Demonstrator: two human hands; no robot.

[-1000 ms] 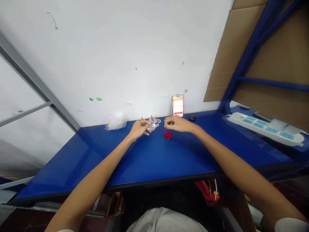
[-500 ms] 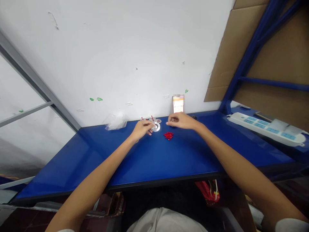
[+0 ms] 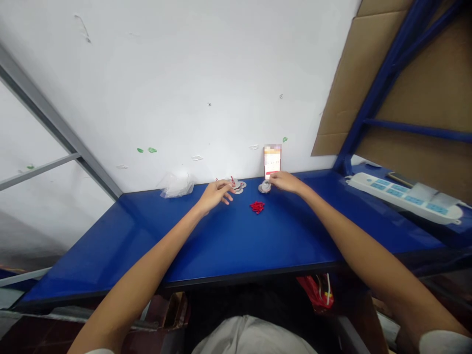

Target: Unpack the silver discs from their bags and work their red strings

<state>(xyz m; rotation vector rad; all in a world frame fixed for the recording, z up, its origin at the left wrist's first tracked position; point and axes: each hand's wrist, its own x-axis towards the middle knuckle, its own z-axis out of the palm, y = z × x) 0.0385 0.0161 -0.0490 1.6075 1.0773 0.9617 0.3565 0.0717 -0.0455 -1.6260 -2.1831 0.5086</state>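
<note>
My left hand (image 3: pixel 214 197) is over the far side of the table, its fingers apart, with the fingertips at a small group of round grey metal discs (image 3: pixel 239 191). Red bits show on and beside these discs, partly hidden by the fingers. My right hand (image 3: pixel 286 182) pinches the edge of a round metal disc (image 3: pixel 264 186), which sits at a small stack below the phone; how many discs lie there I cannot tell. Between the hands and closer to me lies a pile of small red pieces (image 3: pixel 257 207), touched by neither hand.
A phone (image 3: pixel 272 160) with a lit screen leans on the white wall. Crumpled clear plastic (image 3: pixel 177 185) lies at the back left of the blue table (image 3: pixel 236 246). A white power strip (image 3: pixel 403 196) rests at the right, near a blue metal frame (image 3: pixel 383 73).
My left hand has moved the shiny disc back to the group and its fingers have spread. My right hand has shifted slightly right and now grips a disc at the stack.
</note>
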